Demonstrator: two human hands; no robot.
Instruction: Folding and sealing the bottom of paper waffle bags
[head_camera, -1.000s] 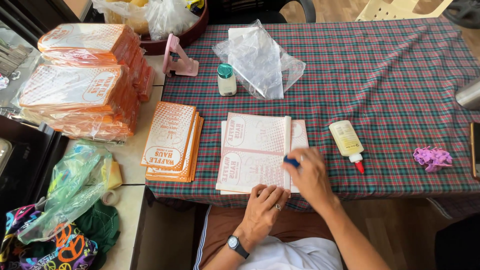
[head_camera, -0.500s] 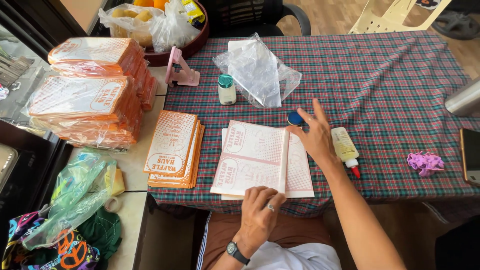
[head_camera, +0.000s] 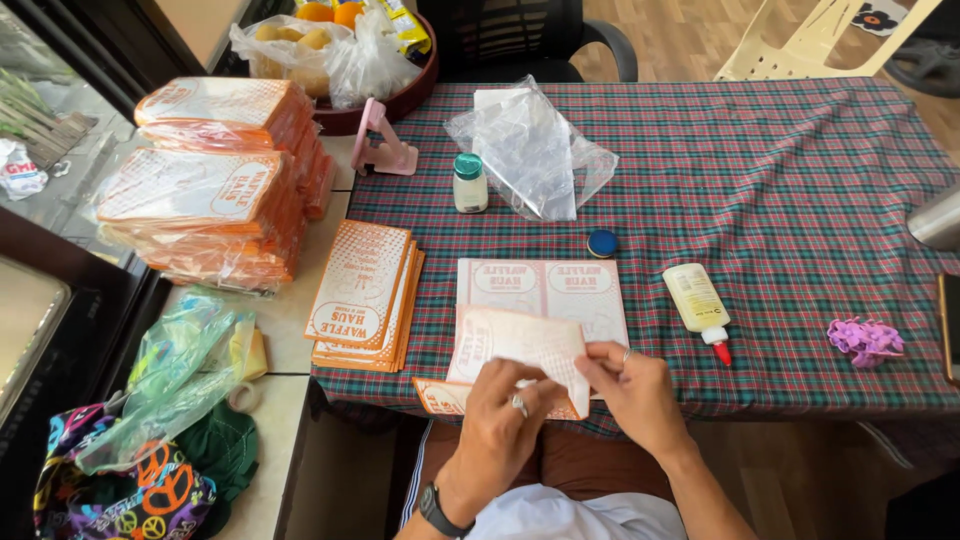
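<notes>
Both my hands hold a white printed paper sheet (head_camera: 515, 345) lifted off the near edge of the plaid table (head_camera: 800, 180). My left hand (head_camera: 500, 410) pinches its lower middle; my right hand (head_camera: 625, 385) grips its right corner. Under it lies another flat sheet (head_camera: 570, 285) and an orange-edged piece (head_camera: 440, 397). A small round blue item (head_camera: 602, 243) sits on the cloth beyond the sheets. A glue bottle with a red tip (head_camera: 698, 305) lies to the right.
A stack of orange printed bags (head_camera: 362, 295) lies left of the sheets. Wrapped bundles of bags (head_camera: 205, 200) stand at far left. A small white bottle (head_camera: 469, 183), a clear plastic bag (head_camera: 530, 150), a pink stand (head_camera: 380, 140) and a purple item (head_camera: 866, 338) are also on the table.
My right hand has left the blue item on the cloth and come back to the near edge. Both hands have picked up a paper sheet and lifted it.
</notes>
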